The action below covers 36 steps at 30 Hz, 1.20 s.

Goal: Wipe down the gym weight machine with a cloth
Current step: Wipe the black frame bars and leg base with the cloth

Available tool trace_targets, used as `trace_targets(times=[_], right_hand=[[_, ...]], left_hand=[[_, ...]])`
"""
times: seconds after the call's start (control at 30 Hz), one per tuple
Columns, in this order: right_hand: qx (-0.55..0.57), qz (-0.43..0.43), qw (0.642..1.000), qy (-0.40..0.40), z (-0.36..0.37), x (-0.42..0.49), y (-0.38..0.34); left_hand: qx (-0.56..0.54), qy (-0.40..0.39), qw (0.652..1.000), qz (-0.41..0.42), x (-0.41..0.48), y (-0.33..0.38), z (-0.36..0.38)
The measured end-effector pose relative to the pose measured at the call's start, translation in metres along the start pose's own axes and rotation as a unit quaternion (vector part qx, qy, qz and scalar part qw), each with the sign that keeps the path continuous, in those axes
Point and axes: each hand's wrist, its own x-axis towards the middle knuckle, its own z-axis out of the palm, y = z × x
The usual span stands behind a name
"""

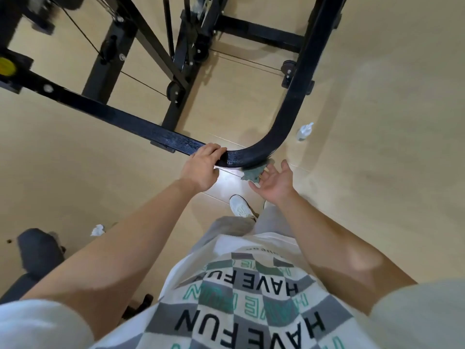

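The crumpled grey-green cloth (252,173) was at ten o'clock of the spread, empty right hand (276,183), nearer it than the left hand (202,170), which gripped the curved black metal bar (286,114).

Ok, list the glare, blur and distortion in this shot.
Head view: bright glare on the floor under the left hand gripping the black bar; machine parts in the top-left corner smeared with blur; wide-angle lens stretches the shirt at the bottom edge; cloth fairly sharp.

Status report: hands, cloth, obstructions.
Left hand gripping machine bar. Right hand open, beside cloth at the bar's bend. Spray bottle off to the side, not in the way.
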Motion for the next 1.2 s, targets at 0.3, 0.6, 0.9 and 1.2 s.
trace_targets(times=[0.3,0.6,0.9,1.2], right_hand=[[0.045,-0.023,0.999,0.019,0.005,0.004,0.017],[0.082,-0.015,0.995,0.046,0.043,0.019,0.092],[0.230,-0.115,0.964,0.075,0.093,0.041,0.153],[0.317,-0.189,0.925,0.090,0.124,0.063,0.177]], left_hand=[[-0.028,-0.014,0.999,0.031,-0.001,-0.017,0.001],[-0.112,0.027,0.993,0.032,0.012,-0.089,-0.051],[0.041,0.011,0.998,0.041,0.008,-0.224,-0.092],[0.110,-0.071,0.983,0.132,0.010,-0.245,-0.111]])
